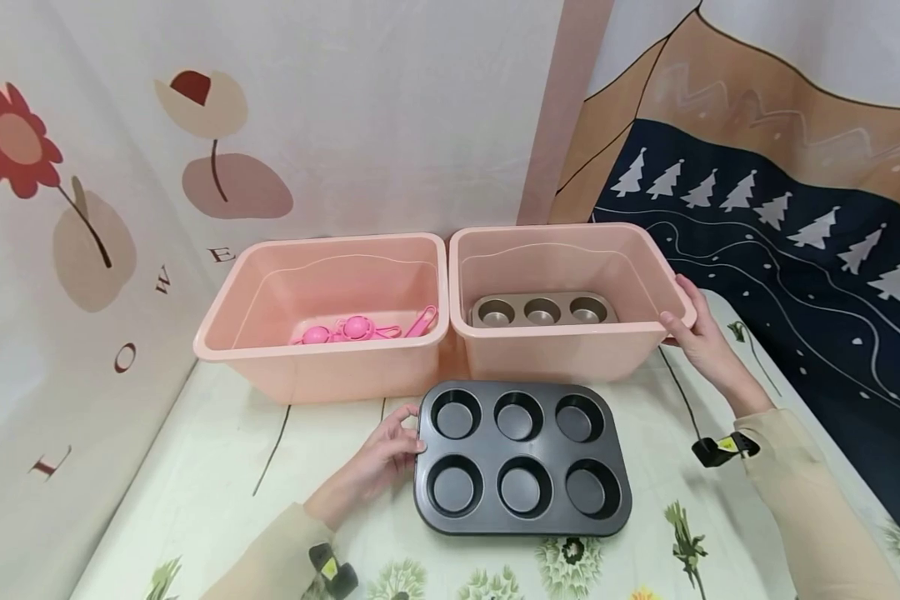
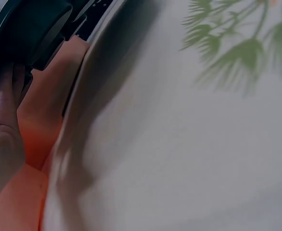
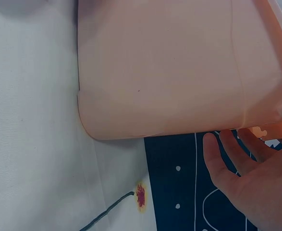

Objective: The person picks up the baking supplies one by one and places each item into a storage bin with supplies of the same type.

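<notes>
My left hand point(image 1: 382, 457) holds a dark grey muffin tin point(image 1: 487, 454) by its left edge, thumb on top. In the left wrist view, fingers point(image 2: 6, 98) reach beneath the tin's cups point(image 2: 52, 53), and the tin appears raised off the cloth. At the right end of the right pink bin point(image 1: 555, 354), my right hand point(image 1: 701, 346) grips the rim, with the thumb in front. The right wrist view shows the fingers point(image 3: 216, 159) against the bin's side point(image 3: 165, 72). Inside that bin is a lighter, champagne-coloured muffin tin point(image 1: 543, 311), partly hidden by the front wall.
A second pink bin point(image 1: 337, 367) stands close on the left, with pink measuring spoons or cups point(image 1: 357, 327) inside. A flower-printed cloth point(image 1: 217, 475) covers the table. Behind hang a pale printed curtain point(image 1: 390, 125) and a dark blue cloth with white trees point(image 1: 757, 242).
</notes>
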A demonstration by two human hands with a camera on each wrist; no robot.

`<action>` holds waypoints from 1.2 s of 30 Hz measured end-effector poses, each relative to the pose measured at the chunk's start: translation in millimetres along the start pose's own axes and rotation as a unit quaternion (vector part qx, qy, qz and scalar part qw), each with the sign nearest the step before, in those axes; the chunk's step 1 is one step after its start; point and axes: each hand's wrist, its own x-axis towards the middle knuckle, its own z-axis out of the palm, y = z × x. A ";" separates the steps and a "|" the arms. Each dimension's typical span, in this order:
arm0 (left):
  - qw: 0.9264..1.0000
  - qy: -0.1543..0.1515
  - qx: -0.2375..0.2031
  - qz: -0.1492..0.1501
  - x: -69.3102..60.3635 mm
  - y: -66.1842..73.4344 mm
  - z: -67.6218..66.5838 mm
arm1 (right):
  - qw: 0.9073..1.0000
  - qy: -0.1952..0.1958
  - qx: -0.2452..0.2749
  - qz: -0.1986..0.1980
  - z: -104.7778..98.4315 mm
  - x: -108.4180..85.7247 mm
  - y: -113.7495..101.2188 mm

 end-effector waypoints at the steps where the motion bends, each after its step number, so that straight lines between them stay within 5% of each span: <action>1: 1.000 -0.003 -0.001 0.001 0.6 1.6 0.0 | 1.000 0.000 0.001 -0.001 -0.1 0.2 0.1; 36: 0.989 -0.079 -0.049 0.116 13.2 54.3 18.6 | 1.000 0.007 0.008 -0.008 1.1 -0.5 1.5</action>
